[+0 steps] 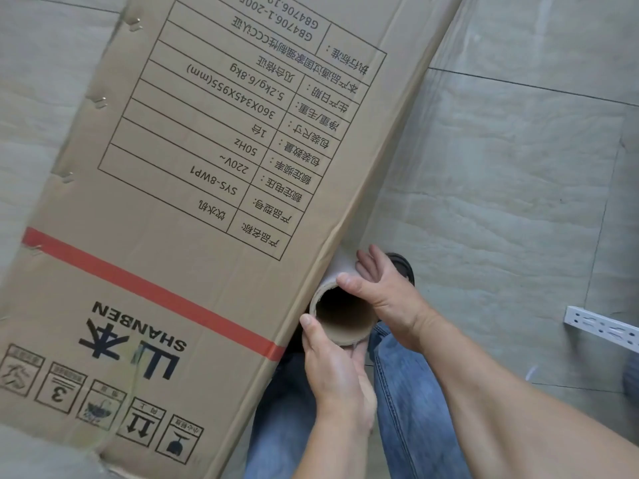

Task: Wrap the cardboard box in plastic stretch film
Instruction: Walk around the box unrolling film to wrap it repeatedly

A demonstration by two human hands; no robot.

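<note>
We see a tall cardboard box [193, 188] filling the left and middle of the view, leaning across the grey tiled floor [501, 188], its printed face toward us with a spec table, a red stripe and the word SHANBEN upside down. Against the box's right edge sits the film roll [340, 319], its open cardboard core facing us. Our left hand [332, 371] grips the roll from below, thumb up on the core's left rim and fingers curled under it. Our right hand [383, 288] holds the roll from the right, thumb on the top rim and fingers laid along the roll's far side. A thin clear film [397, 174] runs up along the box's right edge. Below are jeans [408, 402] and a dark shoe [403, 264]. A white perforated bracket [601, 328] lies on the floor at right.
</note>
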